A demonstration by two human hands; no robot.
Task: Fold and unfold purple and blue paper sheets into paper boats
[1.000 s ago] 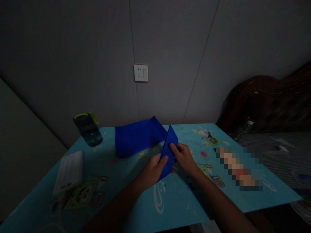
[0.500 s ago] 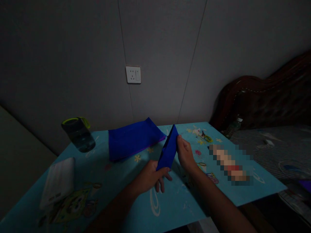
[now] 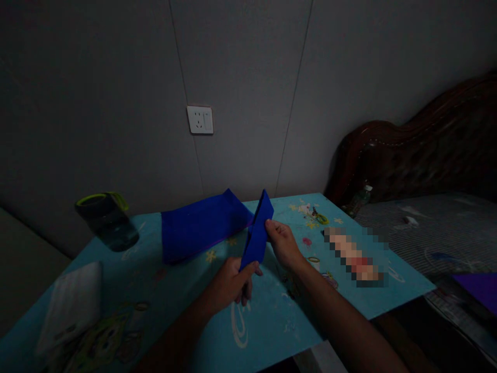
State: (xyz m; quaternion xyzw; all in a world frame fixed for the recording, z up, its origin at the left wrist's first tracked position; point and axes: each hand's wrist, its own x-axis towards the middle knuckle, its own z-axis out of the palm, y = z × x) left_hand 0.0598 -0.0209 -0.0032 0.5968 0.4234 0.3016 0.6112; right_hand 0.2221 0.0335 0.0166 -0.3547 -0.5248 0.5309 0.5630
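Note:
A folded piece of blue paper (image 3: 256, 233) stands on edge above the light blue table (image 3: 272, 321), held between both hands. My left hand (image 3: 229, 280) pinches its near lower corner, fingers closed. My right hand (image 3: 281, 243) grips its right side near the middle, fingers closed on it. Behind it a flat stack of blue paper (image 3: 198, 225) with a purple sheet underneath lies on the table near the wall.
A dark water bottle with a green lid (image 3: 106, 220) stands at the back left. A white packet (image 3: 70, 305) lies near the left edge. A blurred object (image 3: 353, 254) lies on the right. A bed with a dark headboard (image 3: 419, 150) is to the right; a purple sheet (image 3: 479, 287) lies there.
The folded blue paper has been lifted from lying slanted to standing on edge. My left hand slid down to its near corner. The view has shifted to the right.

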